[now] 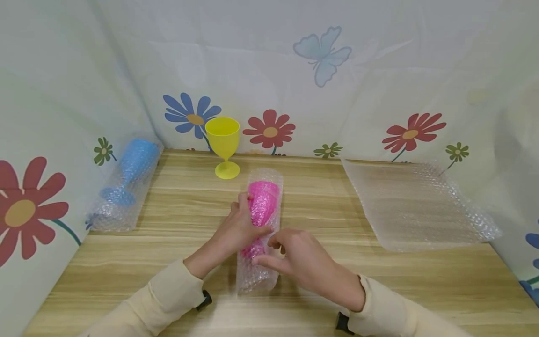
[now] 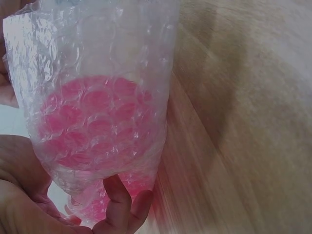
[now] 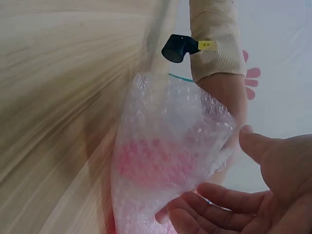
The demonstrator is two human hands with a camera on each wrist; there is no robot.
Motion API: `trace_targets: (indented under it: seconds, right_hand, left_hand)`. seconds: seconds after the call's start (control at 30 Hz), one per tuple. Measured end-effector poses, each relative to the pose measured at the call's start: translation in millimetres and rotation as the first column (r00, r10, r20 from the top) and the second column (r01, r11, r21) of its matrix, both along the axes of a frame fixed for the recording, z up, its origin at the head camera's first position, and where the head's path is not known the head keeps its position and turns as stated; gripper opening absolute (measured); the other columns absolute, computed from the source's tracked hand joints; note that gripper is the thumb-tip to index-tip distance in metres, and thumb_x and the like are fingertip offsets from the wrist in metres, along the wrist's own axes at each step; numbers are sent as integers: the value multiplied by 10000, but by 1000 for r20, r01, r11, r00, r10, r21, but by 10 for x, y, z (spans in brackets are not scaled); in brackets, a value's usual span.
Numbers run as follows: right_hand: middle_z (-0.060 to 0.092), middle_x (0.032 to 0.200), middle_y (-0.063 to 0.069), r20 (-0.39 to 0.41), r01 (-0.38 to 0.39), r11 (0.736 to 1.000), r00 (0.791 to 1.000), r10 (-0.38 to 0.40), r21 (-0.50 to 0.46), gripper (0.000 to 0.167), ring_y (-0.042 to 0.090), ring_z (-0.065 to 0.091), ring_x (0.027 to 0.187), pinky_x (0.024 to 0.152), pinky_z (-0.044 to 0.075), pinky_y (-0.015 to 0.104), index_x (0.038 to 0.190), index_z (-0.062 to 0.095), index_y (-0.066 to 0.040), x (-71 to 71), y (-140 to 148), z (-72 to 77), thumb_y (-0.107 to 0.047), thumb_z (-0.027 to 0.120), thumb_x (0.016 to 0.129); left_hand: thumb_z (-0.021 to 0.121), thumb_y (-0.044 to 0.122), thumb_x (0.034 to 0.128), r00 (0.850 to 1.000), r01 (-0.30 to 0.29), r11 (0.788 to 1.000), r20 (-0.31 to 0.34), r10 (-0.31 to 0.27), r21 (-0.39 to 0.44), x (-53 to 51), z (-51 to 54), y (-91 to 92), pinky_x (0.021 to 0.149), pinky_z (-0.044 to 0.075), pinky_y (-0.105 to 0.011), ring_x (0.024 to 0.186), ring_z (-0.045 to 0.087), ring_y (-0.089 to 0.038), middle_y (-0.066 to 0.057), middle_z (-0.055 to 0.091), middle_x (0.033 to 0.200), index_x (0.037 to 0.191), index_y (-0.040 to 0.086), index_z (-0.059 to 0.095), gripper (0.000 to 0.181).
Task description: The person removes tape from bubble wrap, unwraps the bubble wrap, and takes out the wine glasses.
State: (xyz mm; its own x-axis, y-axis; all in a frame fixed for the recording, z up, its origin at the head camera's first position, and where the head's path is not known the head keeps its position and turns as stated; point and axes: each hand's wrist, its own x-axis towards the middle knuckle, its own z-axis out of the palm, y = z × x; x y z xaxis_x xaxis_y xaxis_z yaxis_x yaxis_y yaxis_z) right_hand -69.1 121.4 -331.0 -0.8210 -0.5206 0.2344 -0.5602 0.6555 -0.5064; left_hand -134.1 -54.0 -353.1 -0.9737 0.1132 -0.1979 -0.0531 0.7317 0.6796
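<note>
A pink goblet [image 1: 264, 199] lies on the table inside a bubble wrap sleeve [image 1: 258, 282], its bowl pointing away from me. My left hand [image 1: 240, 228] grips the wrapped goblet around its middle, fingers at the left and thumb across the top. Over the wrap's right side is my right hand [image 1: 304, 258], fingers loosely bent and thumb beside the foot end. The left wrist view shows the round pink foot [image 2: 97, 119] through the bubbles, with left fingers [image 2: 118, 204] against the wrap. In the right wrist view, my right hand [image 3: 287, 180] has its thumb apart from its fingers.
A yellow goblet [image 1: 223, 140] stands unwrapped at the back. At the left lies a blue goblet [image 1: 136, 157] in bubble wrap. A flat bubble wrap sheet [image 1: 414, 206] is spread at the right. Flower-printed cloth [image 1: 261, 56] surrounds the wooden table [image 1: 189, 196].
</note>
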Motion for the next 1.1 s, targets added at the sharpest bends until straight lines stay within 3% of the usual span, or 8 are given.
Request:
trace_targets:
  seconds: [0.3,0.4,0.5,0.67,0.73,0.83,0.97,1.1]
  right_hand:
    - [658,818,-14,-7,-6,1000,1000,7,13,230,107,593,697,642,520,230,902,726,-78,18,-44,-23,-276,840,879]
    - [677,837,14,6,-23,1000,1000,23,8,193,138,643,739,672,547,235,892,713,-61,14,-41,-26,-202,845,873]
    - [694,855,29,50,-33,999,998,33,-5,154,119,653,757,683,559,216,910,726,-38,7,-24,-21,-146,833,880]
    - [717,870,5,202,-46,996,978,60,-76,104,84,651,767,684,560,207,966,766,-32,-32,65,5,-123,787,919]
    - [724,873,-9,266,-51,994,961,76,-102,105,89,657,773,690,561,213,987,774,-34,-55,116,19,-126,767,935]
    - [737,873,-12,319,-54,991,943,92,-126,100,97,664,763,688,567,228,1003,783,-30,-85,177,21,-105,742,952]
    - [726,845,-2,335,-42,987,938,92,-153,63,82,630,710,642,563,235,974,771,-19,-111,216,-14,-20,712,955]
    - [663,798,-10,348,0,991,936,48,-136,62,80,584,677,595,547,236,925,703,-22,-117,202,-75,28,669,940]
  left_hand:
    - [867,371,847,1000,3,1000,-2,-3,9,2,0,13,726,589,-373,962,598,-329,-253,424,1366,1512,108,211,970]
    - [857,417,847,1000,5,1000,8,-5,31,1,-10,-7,811,589,-420,1048,587,-345,-227,412,1396,1531,127,200,991]
    - [833,455,860,998,45,994,27,-48,95,13,-13,-72,944,549,-524,1206,553,-386,-222,380,1474,1576,131,160,1035]
    - [813,342,877,977,150,948,108,-186,282,70,32,-204,1114,352,-658,1463,334,-455,-253,198,1660,1650,172,47,1102]
    - [815,295,855,963,169,925,145,-229,340,91,56,-230,1136,293,-679,1491,277,-456,-253,138,1681,1660,211,29,1129]
    - [815,287,842,947,186,908,177,-267,376,108,74,-249,1146,258,-690,1499,251,-460,-265,104,1683,1665,244,-3,1161]
    - [816,261,840,944,187,897,179,-277,400,118,65,-238,1157,250,-679,1495,260,-455,-275,121,1677,1668,256,0,1163]
    - [816,177,820,955,156,887,162,-247,434,159,35,-163,1128,334,-651,1439,352,-472,-292,148,1665,1672,256,8,1177]
